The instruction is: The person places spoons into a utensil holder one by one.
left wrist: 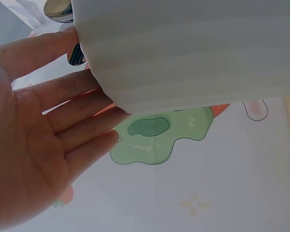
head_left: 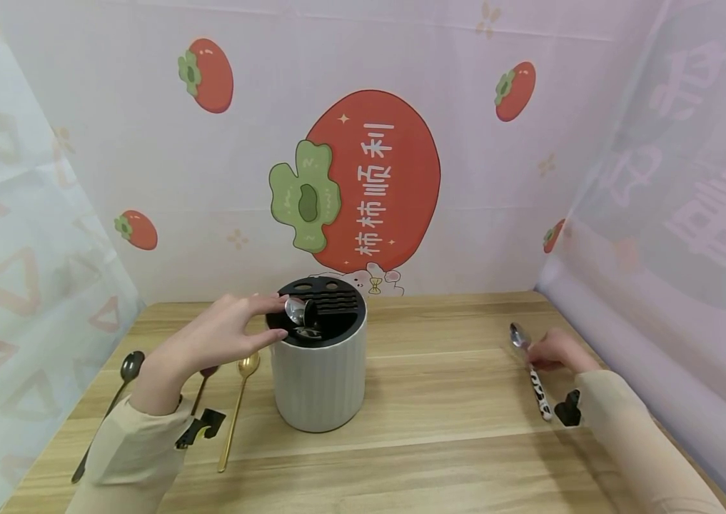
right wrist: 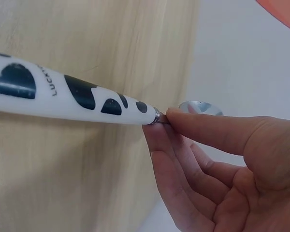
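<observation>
A ribbed white utensil holder point(head_left: 319, 389) with a black slotted top stands on the table. Silver spoon heads point(head_left: 296, 311) show in its open front compartment; their handles are hidden inside. At the holder's left rim is my left hand point(head_left: 224, 334), thumb and fingers apart and fairly straight. Its fingertips reach the holder's edge in the left wrist view, beside the spoon heads. Far to the right, my right hand point(head_left: 558, 350) pinches a spoon by its neck. That spoon has a white handle with black cow patches point(right wrist: 77, 94), and its silver bowl point(head_left: 518, 334) points away from me.
Left of the holder lie a gold spoon point(head_left: 234, 414), a dark reddish spoon point(head_left: 200, 389) partly behind my left wrist, and a black spoon point(head_left: 108, 410). Printed cloth walls point(head_left: 452, 178) enclose the wooden table point(head_left: 427, 392) at the back and both sides.
</observation>
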`<state>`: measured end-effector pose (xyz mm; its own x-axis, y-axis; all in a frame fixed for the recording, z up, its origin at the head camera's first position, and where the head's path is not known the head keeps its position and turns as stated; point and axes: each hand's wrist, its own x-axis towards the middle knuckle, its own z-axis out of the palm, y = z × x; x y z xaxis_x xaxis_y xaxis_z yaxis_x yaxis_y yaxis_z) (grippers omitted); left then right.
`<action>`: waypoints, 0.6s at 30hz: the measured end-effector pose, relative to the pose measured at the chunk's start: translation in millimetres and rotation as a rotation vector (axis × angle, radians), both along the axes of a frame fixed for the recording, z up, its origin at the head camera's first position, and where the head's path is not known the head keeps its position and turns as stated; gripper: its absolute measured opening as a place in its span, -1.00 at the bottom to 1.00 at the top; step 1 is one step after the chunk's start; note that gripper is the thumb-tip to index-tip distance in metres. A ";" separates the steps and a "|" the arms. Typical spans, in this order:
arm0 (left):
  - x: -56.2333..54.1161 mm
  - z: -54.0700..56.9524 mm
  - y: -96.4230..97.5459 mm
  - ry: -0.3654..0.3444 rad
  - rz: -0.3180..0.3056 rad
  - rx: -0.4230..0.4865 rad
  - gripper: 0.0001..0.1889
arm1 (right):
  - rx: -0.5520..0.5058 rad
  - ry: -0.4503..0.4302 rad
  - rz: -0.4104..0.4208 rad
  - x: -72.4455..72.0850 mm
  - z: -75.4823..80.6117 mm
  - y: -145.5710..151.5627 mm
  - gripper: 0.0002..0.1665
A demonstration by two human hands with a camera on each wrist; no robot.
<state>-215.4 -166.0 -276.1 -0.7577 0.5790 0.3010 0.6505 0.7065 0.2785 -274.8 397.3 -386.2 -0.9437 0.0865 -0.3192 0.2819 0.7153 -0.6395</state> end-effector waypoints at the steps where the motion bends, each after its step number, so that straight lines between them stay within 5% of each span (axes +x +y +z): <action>1: 0.1 0.1 -0.1 -0.002 0.001 -0.001 -0.51 | 0.000 0.006 0.000 0.1 1.2 -1.1 -0.81; 18: -0.2 0.1 -0.7 -0.004 0.003 0.001 -0.50 | 0.193 0.110 0.129 1.5 26.3 -28.6 -0.76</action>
<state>-215.6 -166.7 -276.1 -0.7609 0.5764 0.2980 0.6470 0.7085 0.2817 -273.3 368.7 -359.8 -0.9790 0.0127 -0.2033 0.1169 0.8523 -0.5097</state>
